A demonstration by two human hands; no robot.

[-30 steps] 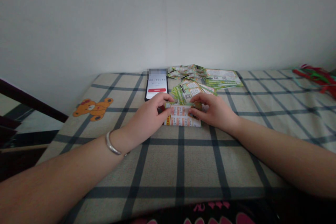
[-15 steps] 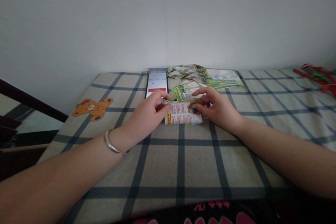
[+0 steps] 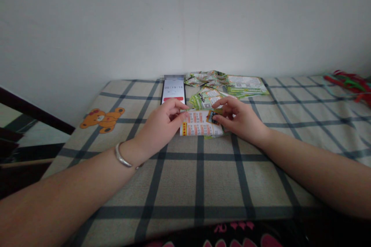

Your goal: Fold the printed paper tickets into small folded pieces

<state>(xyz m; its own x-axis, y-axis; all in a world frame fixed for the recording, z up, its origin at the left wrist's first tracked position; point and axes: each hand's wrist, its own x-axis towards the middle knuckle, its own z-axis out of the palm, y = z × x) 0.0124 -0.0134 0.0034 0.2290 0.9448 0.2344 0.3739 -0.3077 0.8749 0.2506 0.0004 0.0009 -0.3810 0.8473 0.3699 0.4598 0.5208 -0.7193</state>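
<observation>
Now the left hand pinched the oblong white-and-orange paper at ten o'clock, probably best for light, bendy stuff, while the half-open right hand touched two o'clock.

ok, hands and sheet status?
Left hand at left end of printed sheet; right hand at right end. Green flyers just beyond; phone partly hidden behind left hand.
</observation>
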